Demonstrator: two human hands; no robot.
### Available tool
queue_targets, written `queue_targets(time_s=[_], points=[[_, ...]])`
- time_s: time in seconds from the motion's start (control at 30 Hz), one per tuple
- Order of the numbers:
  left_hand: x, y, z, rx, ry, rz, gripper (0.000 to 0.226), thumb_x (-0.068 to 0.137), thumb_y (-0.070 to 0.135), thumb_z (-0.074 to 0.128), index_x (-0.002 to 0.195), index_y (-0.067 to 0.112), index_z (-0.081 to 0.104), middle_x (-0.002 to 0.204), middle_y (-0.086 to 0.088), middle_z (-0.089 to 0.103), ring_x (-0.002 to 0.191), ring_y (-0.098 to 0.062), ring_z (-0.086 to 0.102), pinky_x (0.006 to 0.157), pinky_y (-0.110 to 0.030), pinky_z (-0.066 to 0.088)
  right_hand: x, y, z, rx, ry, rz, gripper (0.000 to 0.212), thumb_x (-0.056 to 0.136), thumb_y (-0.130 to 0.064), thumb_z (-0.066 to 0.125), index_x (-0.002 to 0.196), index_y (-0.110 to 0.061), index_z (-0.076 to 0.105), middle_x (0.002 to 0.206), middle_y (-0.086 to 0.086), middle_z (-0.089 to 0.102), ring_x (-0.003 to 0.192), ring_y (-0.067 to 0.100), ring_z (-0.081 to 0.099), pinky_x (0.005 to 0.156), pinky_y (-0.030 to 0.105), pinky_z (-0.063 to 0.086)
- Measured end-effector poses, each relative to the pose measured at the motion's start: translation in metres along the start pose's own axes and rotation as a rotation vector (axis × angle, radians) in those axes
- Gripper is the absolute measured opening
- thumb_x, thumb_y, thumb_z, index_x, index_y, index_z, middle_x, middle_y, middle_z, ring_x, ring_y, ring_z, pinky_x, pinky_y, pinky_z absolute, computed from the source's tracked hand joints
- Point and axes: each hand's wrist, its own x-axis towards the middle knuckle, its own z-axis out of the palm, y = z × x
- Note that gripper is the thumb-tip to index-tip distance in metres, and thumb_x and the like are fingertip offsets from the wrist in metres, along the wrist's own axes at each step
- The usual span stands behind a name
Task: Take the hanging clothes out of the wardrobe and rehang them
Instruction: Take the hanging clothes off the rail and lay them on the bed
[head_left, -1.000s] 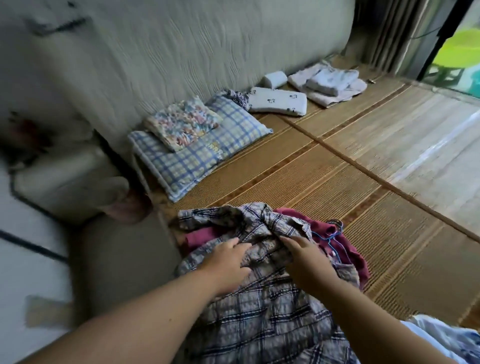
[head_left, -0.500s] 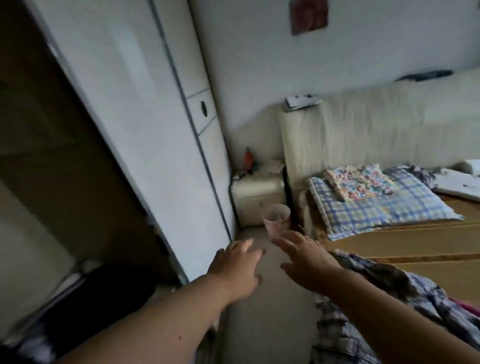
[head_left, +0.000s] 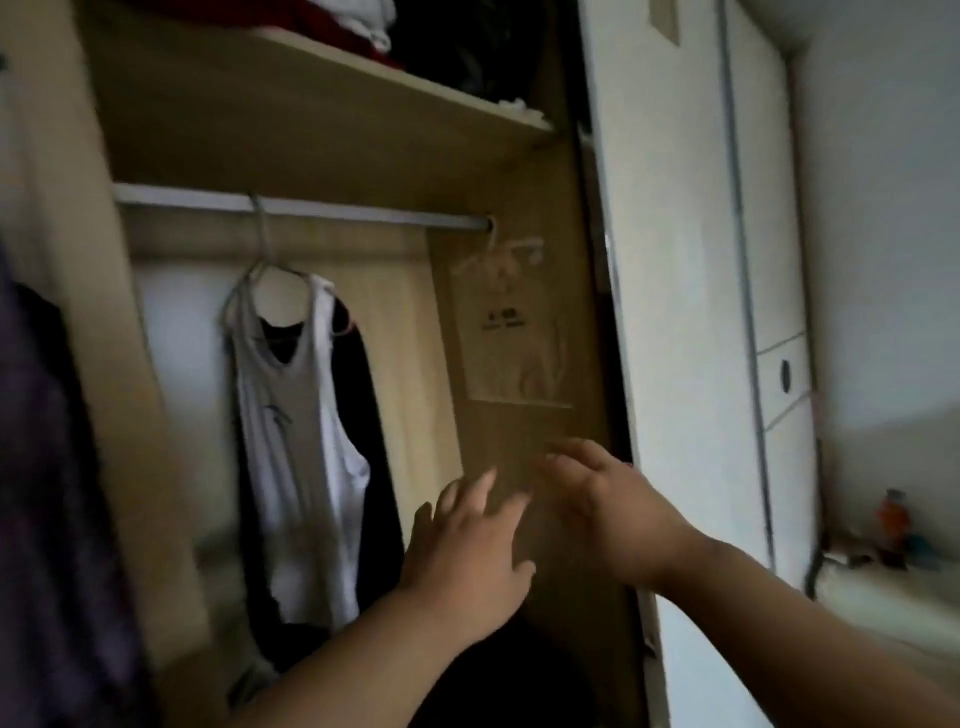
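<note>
Fingers (head_left: 483, 486) spread apart, both hands empty.
I have turned from the bed to the open wooden wardrobe (head_left: 322, 140); left hand (head_left: 467, 551) and right hand (head_left: 613, 514) reach toward the white sleeveless vest (head_left: 291, 441); next garment, I judge.

Both hands are reaching empty into the open wardrobe (head_left: 322, 130), left hand (head_left: 470, 561) and right hand (head_left: 613, 512) spreading their fingers. Left of them, a white vest (head_left: 296, 457) is hanging from the rail (head_left: 311, 208).
</note>
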Motion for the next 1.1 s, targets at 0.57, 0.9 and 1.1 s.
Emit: queue_targets(time_s=[0.57, 0.9, 1.1], points=[[0.05, -0.126, -0.164, 0.396, 0.16, -0.38, 0.07, 0.085, 0.052, 0.052, 0.146, 0.037, 0.02, 0.159, 0.0, 0.005, 0.145, -0.028, 0.008, 0.114, -0.052, 0.02, 0.225, -0.076, -0.035, 0.482, 0.082, -0.291, 0.044, 0.095, -0.027, 0.05, 0.138, -0.031, 0.042, 0.142, 0.002, 0.044, 0.125, 0.02, 0.048, 0.103, 0.03, 0.04], [0.105, -0.146, -0.17, 0.443, 0.079, -0.481, 0.071, 0.089, 0.022, 0.054, 0.148, 0.036, 0.016, 0.156, -0.006, 0.014, 0.139, -0.032, 0.024, 0.107, -0.046, 0.03, 0.299, -0.1, -0.008, 0.764, -0.071, -0.16, 0.052, 0.089, -0.023, 0.061, 0.138, -0.015, 0.044, 0.134, 0.01, 0.054, 0.119, 0.021, 0.054, 0.097, 0.026, 0.042], [0.112, -0.147, -0.169, 0.56, 0.01, -0.506, 0.05, 0.089, 0.017, 0.049, 0.138, 0.021, 0.038, 0.152, -0.008, 0.025, 0.129, -0.033, 0.039, 0.098, -0.046, 0.037, 0.328, -0.096, 0.001, 0.746, -0.077, -0.133, 0.061, 0.082, -0.003, 0.06, 0.139, -0.016, 0.041, 0.124, 0.008, 0.059, 0.101, 0.019, 0.062, 0.091, 0.03, 0.052]])
